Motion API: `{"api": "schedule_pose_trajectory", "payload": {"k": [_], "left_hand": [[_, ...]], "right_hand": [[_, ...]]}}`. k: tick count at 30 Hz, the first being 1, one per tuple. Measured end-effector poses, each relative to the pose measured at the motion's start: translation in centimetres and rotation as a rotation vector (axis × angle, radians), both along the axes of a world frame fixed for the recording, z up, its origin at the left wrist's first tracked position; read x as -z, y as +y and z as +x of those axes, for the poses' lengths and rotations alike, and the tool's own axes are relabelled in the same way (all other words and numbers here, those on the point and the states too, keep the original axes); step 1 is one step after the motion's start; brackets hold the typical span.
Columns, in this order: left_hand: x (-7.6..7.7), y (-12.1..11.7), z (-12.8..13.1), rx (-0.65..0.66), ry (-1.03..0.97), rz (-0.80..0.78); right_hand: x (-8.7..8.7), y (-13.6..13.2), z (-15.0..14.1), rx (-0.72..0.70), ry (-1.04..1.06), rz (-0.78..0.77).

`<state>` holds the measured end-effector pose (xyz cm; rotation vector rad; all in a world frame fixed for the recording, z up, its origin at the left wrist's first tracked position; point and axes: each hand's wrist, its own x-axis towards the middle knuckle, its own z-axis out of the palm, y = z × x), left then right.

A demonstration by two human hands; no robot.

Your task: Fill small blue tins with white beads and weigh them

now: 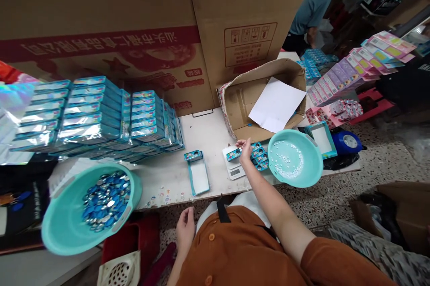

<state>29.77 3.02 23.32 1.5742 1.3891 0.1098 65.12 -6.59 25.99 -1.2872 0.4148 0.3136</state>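
My right hand (244,149) reaches out over the white table (168,174) and pinches a small blue packet (233,154) above a small white scale (234,167). Several more small blue packets (260,157) lie just right of the scale. My left hand (185,227) hangs below the table edge near my lap, fingers loosely curled, holding nothing that I can see. An open blue box (198,171) lies on the table left of the scale.
A teal basin with small white pieces (294,158) sits right of the scale; another teal basin of blue pieces (90,207) is at the left. Stacked blue boxes (97,115), an open carton with white paper (265,97), big cartons behind. Another person stands at the far right.
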Motion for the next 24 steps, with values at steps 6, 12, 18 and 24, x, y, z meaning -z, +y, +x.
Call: {"api": "schedule_pose_trajectory", "payload": {"k": [6,12,18,24], "left_hand": [[-0.1,0.5,0.9,-0.028,-0.038,-0.041],[0.5,1.0,1.6,-0.042,-0.007,-0.042],[1.1,0.5,2.4,0.013,0.042,-0.039],[0.7,-2.8,4.0,0.057,0.054,-0.013]], "right_hand": [[-0.1,0.0,-0.4,-0.041,-0.135,-0.077],[-0.2,-5.9,-0.2,0.002,-0.230,-0.332],[1.3,-20.1,1.3,-0.123,-0.095,-0.884],[3.8,-30.6,3.4,-0.411,0.044,-1.083]]}}
